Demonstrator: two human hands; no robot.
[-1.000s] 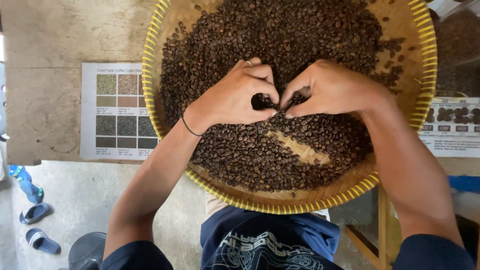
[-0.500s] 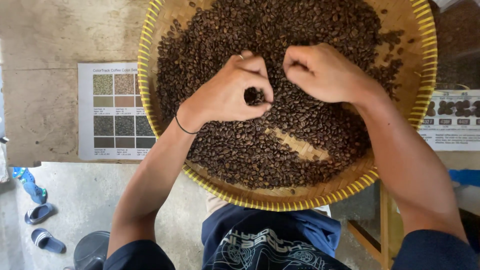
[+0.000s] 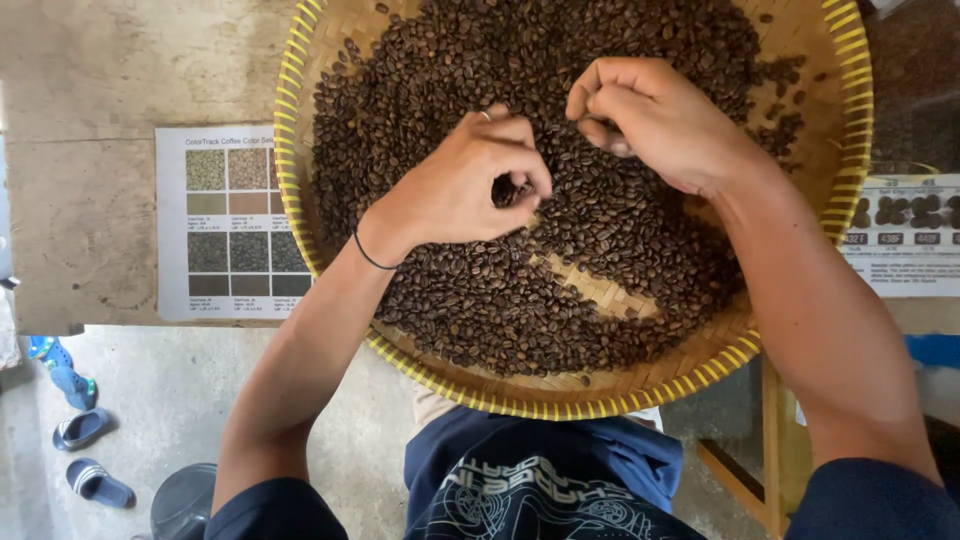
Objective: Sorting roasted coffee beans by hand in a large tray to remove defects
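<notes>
A round woven bamboo tray with a yellow rim point(image 3: 840, 215) holds a thick layer of dark roasted coffee beans point(image 3: 480, 300). My left hand point(image 3: 465, 185) rests on the beans near the tray's middle, curled into a loose fist with a few beans cupped inside. A ring sits on one finger and a thin black band circles the wrist. My right hand point(image 3: 660, 120) hovers over the beans further back, its fingers closed and pinched together; whether a bean is between the fingertips is too small to tell.
A printed colour chart sheet point(image 3: 235, 225) lies on the worn wooden table point(image 3: 90, 160) left of the tray. Another printed sheet with bean pictures point(image 3: 900, 245) lies at the right. Sandals point(image 3: 85, 455) and a dark round object point(image 3: 180, 500) are on the concrete floor below.
My right hand has drawn away from the left, moving back and lifting over the beans. The left hand stays in place with its fingers curled.
</notes>
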